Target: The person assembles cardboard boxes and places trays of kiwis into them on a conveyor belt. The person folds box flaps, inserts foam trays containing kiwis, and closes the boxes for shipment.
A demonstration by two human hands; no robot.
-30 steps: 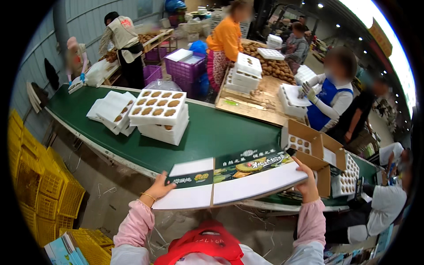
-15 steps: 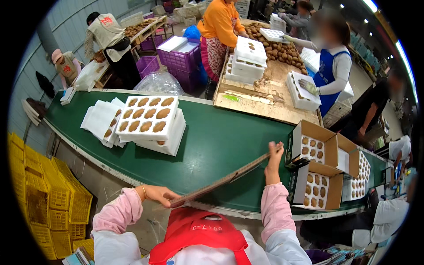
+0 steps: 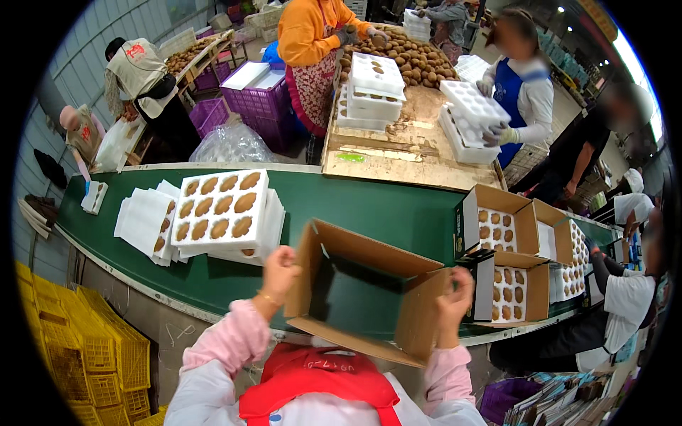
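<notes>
Between my hands is a brown cardboard box (image 3: 419, 312), squared up over the green conveyor belt (image 3: 334, 199). Its bottom is open, as green belt shows through it. My left hand (image 3: 280, 275) has its fingers closed at the box's left wall; my right hand (image 3: 453, 295) pinches the right wall. Left of the box, a stack of white foam trays (image 3: 273, 224) carries a top tray (image 3: 222, 209) of brown, kiwi-like fruits. Beside that stack lie white sheets (image 3: 138, 220), partly covering another fruit tray. To the right stand cardboard boxes (image 3: 522, 273) with fruit trays inside.
Across the belt, people work at a wooden table (image 3: 398, 153) with heaped fruit (image 3: 419, 64) and foam trays (image 3: 373, 89). Yellow crates (image 3: 99, 341) are stacked at lower left. Purple crates (image 3: 259, 99) stand behind the belt. A person in a white top (image 3: 618, 305) is close on the right.
The flat, folded cardboard has been opened into a four-sided box. My left hand has risen to its left wall; my right hand has come lower. A person across the belt has lifted a foam tray.
</notes>
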